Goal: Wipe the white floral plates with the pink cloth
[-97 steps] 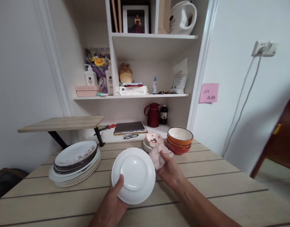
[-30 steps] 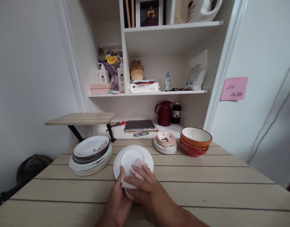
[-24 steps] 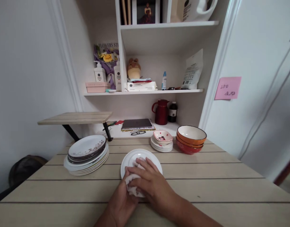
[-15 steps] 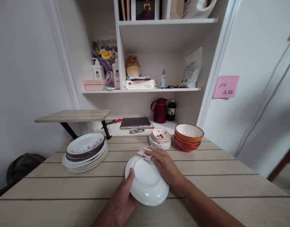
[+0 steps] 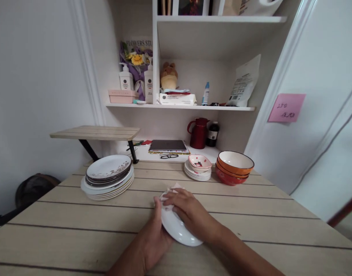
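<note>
left hand (image 5: 156,233): bare | right hand (image 5: 189,214): bare | forearms: bare, unsleeved

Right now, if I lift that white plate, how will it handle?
The plate looks glazed and smooth, so probably slippery at the rim the left hand pinches; the cloth under the right hand may help grip. Stiff ceramic, likely to chip if dropped on the table.

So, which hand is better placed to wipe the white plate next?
Probably the right. The right hand holds the cloth against the white plate, while the left hand grips its rim, steadying it.
</note>
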Demonstrator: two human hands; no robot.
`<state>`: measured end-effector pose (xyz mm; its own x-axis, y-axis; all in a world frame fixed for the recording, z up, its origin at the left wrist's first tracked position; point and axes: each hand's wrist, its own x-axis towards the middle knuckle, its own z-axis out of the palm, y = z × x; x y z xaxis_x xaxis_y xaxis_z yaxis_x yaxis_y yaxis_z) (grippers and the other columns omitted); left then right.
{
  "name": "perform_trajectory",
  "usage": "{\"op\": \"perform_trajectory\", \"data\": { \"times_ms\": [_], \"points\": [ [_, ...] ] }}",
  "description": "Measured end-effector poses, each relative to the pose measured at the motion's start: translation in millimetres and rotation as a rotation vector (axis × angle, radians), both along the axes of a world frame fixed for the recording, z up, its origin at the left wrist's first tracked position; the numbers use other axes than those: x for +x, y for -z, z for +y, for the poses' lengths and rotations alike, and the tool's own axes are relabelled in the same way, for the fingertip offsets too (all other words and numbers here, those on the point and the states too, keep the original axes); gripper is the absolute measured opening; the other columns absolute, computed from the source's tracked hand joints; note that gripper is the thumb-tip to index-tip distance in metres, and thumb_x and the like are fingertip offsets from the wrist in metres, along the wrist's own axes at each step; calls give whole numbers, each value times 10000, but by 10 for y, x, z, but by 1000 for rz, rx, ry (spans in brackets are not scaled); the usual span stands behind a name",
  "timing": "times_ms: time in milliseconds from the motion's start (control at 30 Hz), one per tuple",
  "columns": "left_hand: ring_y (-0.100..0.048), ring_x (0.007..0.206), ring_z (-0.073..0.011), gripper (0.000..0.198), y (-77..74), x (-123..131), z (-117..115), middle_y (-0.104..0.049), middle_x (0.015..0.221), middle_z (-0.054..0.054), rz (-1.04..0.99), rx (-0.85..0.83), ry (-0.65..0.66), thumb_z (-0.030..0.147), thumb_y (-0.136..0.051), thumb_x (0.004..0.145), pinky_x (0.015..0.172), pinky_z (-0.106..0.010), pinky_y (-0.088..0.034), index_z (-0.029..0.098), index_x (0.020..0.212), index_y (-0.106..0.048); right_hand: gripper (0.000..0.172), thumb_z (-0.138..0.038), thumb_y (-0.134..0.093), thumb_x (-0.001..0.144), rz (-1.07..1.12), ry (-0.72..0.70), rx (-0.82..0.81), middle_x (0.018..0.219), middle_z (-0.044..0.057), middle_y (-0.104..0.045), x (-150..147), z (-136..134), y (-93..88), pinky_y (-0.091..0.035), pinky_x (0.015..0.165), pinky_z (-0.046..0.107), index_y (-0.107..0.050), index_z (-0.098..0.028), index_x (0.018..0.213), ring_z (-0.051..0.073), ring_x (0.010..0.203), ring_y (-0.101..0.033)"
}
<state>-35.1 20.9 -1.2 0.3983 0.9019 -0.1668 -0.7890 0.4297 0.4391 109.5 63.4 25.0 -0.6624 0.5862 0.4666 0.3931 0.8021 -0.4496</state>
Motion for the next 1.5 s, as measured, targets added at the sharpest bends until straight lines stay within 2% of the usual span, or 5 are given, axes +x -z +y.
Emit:
{"op": "perform_trajectory", "data": {
  "times_ms": [300, 533, 800, 1200, 1500],
  "points": [
    [-567, 1173, -318, 766, 87, -127, 128, -688, 1136, -182, 4, 4, -49, 684, -424, 795, 1025, -436, -403, 72, 1225, -595, 305, -94, -481, 859, -107, -371, -95, 1129, -46, -694, 146, -187, -322, -303, 1116, 387, -708, -292, 910, 132, 1119, -591],
    [-613, 1127, -263, 545, 61, -139, 168, -681, 1183, -146, 97, 31, -185, 332, -560, 868, 1031, -407, -426, 118, 1362, -472, 167, -240, -584, 849, 12, -100, -192, 1304, 17, -584, 485, 172, -126, -419, 1022, 441, -738, -291, 890, 221, 1245, -495],
    [-604, 1144, -258, 637, -11, -141, 43, -677, 1189, -150, 206, 37, -77, 326, -611, 842, 1012, -391, -441, 100, 1400, -403, 310, -370, -470, 928, 313, 198, -192, 1310, 91, -583, 360, 264, 65, -369, 1044, 513, -669, -249, 1133, 273, 1246, -488],
    [-601, 1130, -260, 570, -24, -143, -37, -694, 1157, -132, 308, 113, 54, 263, -615, 836, 1004, -396, -404, 169, 1377, -461, 361, -193, -421, 937, 77, 164, 136, 1278, 16, -617, 238, 56, -164, -327, 1066, 489, -614, -327, 1212, 220, 1243, -465],
    [-592, 1049, -231, 345, 105, -203, 52, -630, 1184, -84, 253, 232, 2, 295, -603, 844, 907, -394, -484, 229, 1183, -599, 355, -203, -496, 907, -67, -30, 174, 1193, -92, -666, 61, -172, -249, -190, 1113, 492, -623, -427, 1152, 219, 1308, -387]
  ]
}}
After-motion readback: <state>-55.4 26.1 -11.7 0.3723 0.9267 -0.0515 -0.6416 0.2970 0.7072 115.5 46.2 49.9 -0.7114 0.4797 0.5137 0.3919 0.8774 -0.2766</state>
